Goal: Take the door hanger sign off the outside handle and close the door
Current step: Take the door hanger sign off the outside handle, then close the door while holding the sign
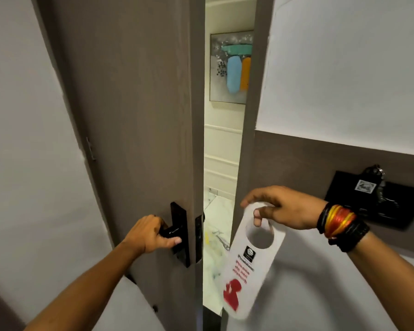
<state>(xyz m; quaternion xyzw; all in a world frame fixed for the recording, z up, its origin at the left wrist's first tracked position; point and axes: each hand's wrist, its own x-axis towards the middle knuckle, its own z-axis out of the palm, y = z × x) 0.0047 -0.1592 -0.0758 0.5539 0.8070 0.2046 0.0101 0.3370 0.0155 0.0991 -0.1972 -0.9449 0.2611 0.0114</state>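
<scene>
The grey-brown door (139, 115) stands ajar, leaving a narrow gap (221, 163) to the frame on its right. My left hand (151, 234) grips the black lever handle (173, 231) on the door's inner face. My right hand (280, 210) holds the white door hanger sign (251, 266) by its top loop, with fingers through the round hole. The sign has red print and a red figure, and hangs free in front of the gap and the frame, off any handle. The outside handle is hidden behind the door.
Through the gap I see a corridor wall with an abstract painting (232, 68) and a marble floor (216, 235). A black wall panel (368, 201) with a key fob hangs on the right wall. White walls flank the door on both sides.
</scene>
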